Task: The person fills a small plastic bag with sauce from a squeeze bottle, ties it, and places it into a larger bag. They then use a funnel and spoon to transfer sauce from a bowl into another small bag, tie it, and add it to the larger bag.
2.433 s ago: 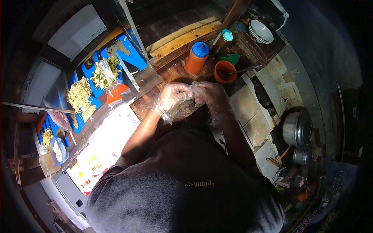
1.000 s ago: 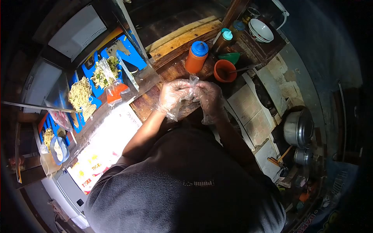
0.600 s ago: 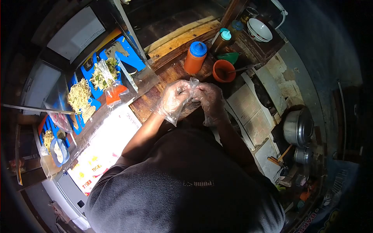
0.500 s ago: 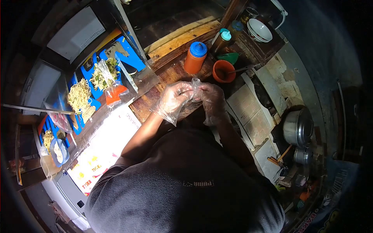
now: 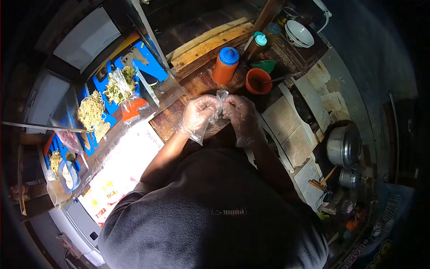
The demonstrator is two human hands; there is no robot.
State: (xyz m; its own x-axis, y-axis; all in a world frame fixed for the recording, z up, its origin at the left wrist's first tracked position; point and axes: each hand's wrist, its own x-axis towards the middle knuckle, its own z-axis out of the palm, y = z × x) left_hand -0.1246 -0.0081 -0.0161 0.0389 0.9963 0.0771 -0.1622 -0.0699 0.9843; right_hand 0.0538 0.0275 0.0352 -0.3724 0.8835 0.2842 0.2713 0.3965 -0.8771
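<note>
A small clear plastic bag (image 5: 221, 99) is pinched between both hands above the wooden counter (image 5: 188, 87). My left hand (image 5: 198, 114), in a clear plastic glove, grips its left side with closed fingers. Also gloved, my right hand (image 5: 242, 113) closes on the right side of the bag. What the bag contains, if anything, cannot be made out. Just beyond the hands stands an orange squeeze bottle (image 5: 225, 69) with a blue lid. To its right is an orange cup (image 5: 258, 81) with a utensil handle sticking out.
Noodles (image 5: 91, 110), greens (image 5: 128, 80) and a bag of red sauce (image 5: 133, 108) lie at the left, by a white printed sheet (image 5: 130, 154). Sauce bottles (image 5: 258, 44) and stacked bowls (image 5: 299, 34) stand at the upper right. A metal pot (image 5: 344, 146) is at the right.
Both hands have shifted slightly, with the fingertips a little farther apart. The top of the bag now stands up between them, a bit more to the left.
</note>
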